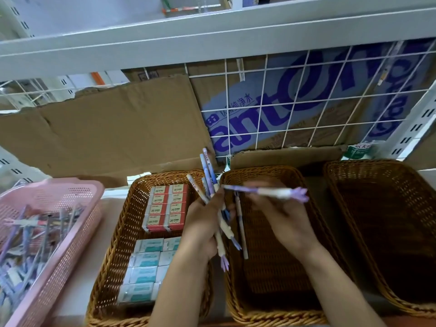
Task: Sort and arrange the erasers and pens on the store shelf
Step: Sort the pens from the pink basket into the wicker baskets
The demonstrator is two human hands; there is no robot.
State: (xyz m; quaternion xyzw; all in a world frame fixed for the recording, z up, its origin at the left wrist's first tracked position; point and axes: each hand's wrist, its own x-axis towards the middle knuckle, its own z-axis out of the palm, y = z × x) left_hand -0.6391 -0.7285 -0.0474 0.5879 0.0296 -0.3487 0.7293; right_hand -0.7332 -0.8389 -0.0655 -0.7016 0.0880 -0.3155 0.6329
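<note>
Fingers of the left hand [203,221] curl round a bundle of pens [210,172] above the rims where the eraser basket [122,232] meets the middle basket [271,267]. Over the latter, the right hand [282,219] pinches a blurred single pen [264,191]. A forearm hides some erasers [165,206]. The frame edge cuts off the pink basket [77,208].

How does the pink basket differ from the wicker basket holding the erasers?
The pink basket is perforated plastic; the left wicker basket is brown weave. The pink basket holds pens in a loose jumble; the left wicker basket holds boxed erasers in tidy rows. Both are rectangular, open-topped and sit side by side.
</note>
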